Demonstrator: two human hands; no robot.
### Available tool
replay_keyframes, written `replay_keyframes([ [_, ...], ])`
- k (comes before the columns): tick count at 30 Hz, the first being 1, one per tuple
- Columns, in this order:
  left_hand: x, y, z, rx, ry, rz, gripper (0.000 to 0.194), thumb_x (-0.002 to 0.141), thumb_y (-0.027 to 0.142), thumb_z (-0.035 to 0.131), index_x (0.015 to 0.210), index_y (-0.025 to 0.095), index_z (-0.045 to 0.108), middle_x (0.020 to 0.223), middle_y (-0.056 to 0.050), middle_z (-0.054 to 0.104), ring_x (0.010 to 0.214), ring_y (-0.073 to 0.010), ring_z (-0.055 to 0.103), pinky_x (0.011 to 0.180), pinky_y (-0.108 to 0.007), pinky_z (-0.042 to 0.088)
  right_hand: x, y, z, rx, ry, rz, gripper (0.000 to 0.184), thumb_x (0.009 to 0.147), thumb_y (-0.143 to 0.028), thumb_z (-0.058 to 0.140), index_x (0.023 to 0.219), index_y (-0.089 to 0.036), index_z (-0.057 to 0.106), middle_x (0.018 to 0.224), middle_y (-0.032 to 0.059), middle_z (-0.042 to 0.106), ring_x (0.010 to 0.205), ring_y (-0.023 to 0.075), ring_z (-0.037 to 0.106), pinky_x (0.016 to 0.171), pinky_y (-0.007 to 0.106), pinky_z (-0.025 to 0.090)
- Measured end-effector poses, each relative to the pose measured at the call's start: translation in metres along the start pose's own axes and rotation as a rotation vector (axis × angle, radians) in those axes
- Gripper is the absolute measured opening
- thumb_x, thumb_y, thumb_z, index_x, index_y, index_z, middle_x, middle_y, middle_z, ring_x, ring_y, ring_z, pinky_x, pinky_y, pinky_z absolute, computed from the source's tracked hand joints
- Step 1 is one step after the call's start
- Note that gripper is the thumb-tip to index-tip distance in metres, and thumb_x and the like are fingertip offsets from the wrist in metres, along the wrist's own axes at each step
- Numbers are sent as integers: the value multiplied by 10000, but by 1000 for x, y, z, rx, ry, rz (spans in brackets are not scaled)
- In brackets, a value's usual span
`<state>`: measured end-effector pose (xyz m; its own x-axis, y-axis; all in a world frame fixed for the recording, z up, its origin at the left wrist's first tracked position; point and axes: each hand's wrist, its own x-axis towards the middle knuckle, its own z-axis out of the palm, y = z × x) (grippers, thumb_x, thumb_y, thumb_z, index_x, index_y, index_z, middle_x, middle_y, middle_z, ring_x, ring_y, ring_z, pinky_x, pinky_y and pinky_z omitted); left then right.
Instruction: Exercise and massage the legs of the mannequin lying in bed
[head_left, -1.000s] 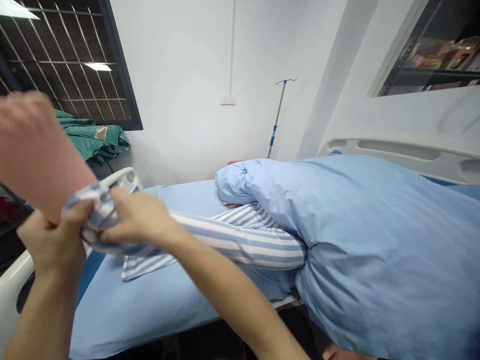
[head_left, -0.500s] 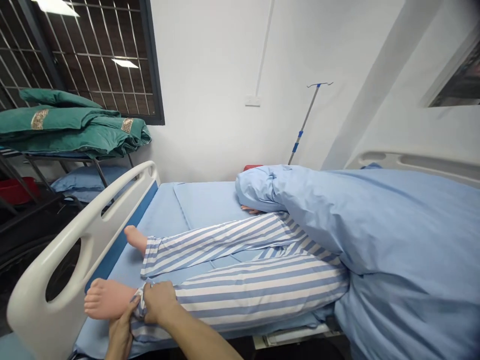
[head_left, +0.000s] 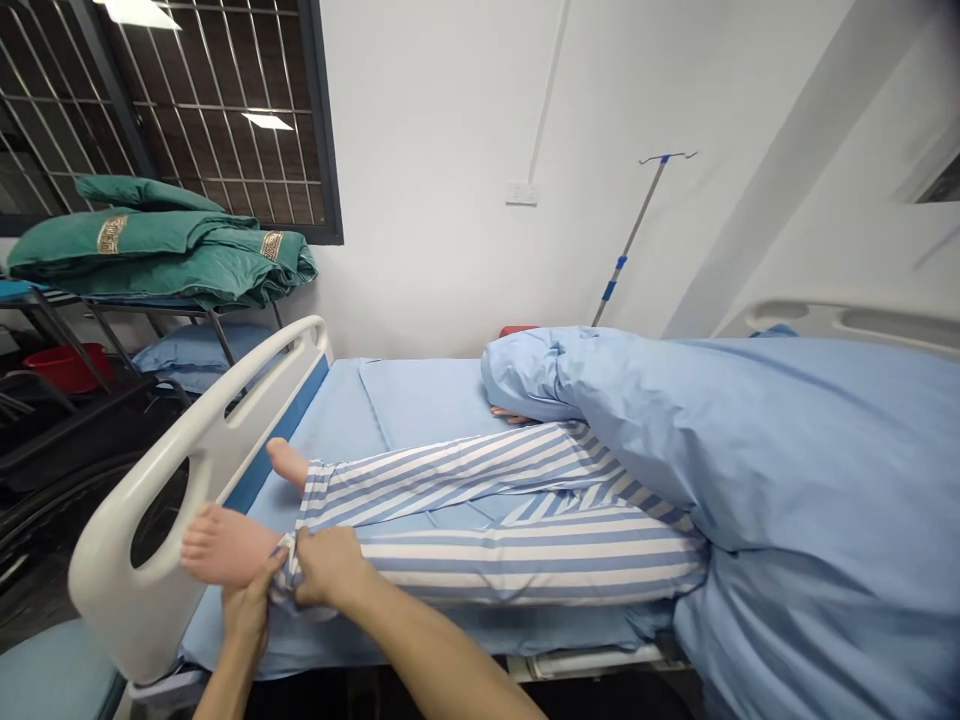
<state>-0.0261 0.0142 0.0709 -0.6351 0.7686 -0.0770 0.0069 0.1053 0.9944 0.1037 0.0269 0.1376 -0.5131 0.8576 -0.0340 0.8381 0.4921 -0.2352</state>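
Note:
Two legs in blue-and-white striped pajama trousers (head_left: pixel 510 560) lie along the bed; the smooth bare feet look like a mannequin's. My left hand (head_left: pixel 246 608) is closed around the near ankle from below, under the near foot (head_left: pixel 229 547), with its thumb by the trouser cuff. My right hand (head_left: pixel 328 565) grips the bunched cuff of the same trouser leg, its fingertips partly hidden in the cloth. The near lower leg is raised off the sheet. The far foot (head_left: pixel 286 462) rests beyond it. A light-blue quilt (head_left: pixel 750 450) covers the upper body.
The white footboard (head_left: pixel 112 540) stands left of the feet. Light-blue sheet (head_left: pixel 427 390) covers the mattress. Behind the bed is an IV pole (head_left: pixel 634 235). Green folded bedding (head_left: pixel 172 250) lies on a rack at the left, with a red basin (head_left: pixel 71 368) below.
The near foot and lower leg have risen off the mattress, with both my hands moving up and holding on. The view has shifted slightly, so the bed sits farther right.

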Motion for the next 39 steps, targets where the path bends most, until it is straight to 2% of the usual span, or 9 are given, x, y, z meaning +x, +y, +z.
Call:
replay_keyframes([
  [5,-24,141,22,-19,123,390,447,460,391,760,788,106,653,773,-48,672,734,-234,619,545,-287,487,-33,7,-127,85,232,-100,545,637,-487,572,1075,-184,457,883,71,659,775,258,635,625,344,486],
  [12,-136,356,91,27,38,1185,564,629,517,563,836,-6,603,734,8,574,710,-86,559,587,-174,351,-123,57,-311,194,622,-237,530,662,-385,573,1120,-140,468,1020,53,604,931,243,568,790,352,451],
  [15,-179,407,114,103,53,1319,684,677,554,284,834,-43,579,734,39,519,815,-124,578,645,-237,311,-161,76,-356,205,722,-276,438,691,-340,530,1056,-97,506,972,52,607,923,241,568,821,378,447],
  [19,-194,427,124,85,20,1367,701,654,572,242,829,-11,590,709,70,489,812,-137,589,641,-258,300,-177,82,-372,188,771,-249,380,703,-324,507,1004,-91,512,945,54,603,913,231,577,828,366,449],
  [23,-162,395,107,-28,8,1317,554,607,525,561,826,20,627,686,36,503,679,-59,539,566,-171,327,-151,64,-341,144,735,-213,464,684,-366,541,1069,-118,459,1000,60,591,956,253,562,826,377,443],
  [26,-120,343,82,-22,-10,1165,541,657,475,578,767,-54,595,644,31,434,621,-34,490,555,-144,312,-116,44,-294,119,615,-137,510,713,-433,515,1117,-142,406,989,56,593,950,253,573,785,381,452],
  [29,-74,269,58,-60,81,858,457,558,453,697,647,18,593,534,61,409,515,-28,403,460,-146,301,-76,25,-231,103,422,-110,553,664,-493,561,1089,-174,408,902,48,626,843,253,608,685,359,481],
  [33,-21,149,34,-100,130,392,470,463,411,754,781,80,652,733,-28,627,666,-170,577,554,-257,467,-29,10,-130,53,264,-72,557,666,-451,567,1118,-164,412,940,94,643,807,264,623,653,383,496],
  [39,8,-13,16,-35,38,4,381,440,336,743,751,151,624,865,-95,680,929,-324,606,792,-433,517,7,12,7,6,-1,31,635,589,-412,669,1137,-164,467,1011,132,635,867,291,618,693,398,505],
])
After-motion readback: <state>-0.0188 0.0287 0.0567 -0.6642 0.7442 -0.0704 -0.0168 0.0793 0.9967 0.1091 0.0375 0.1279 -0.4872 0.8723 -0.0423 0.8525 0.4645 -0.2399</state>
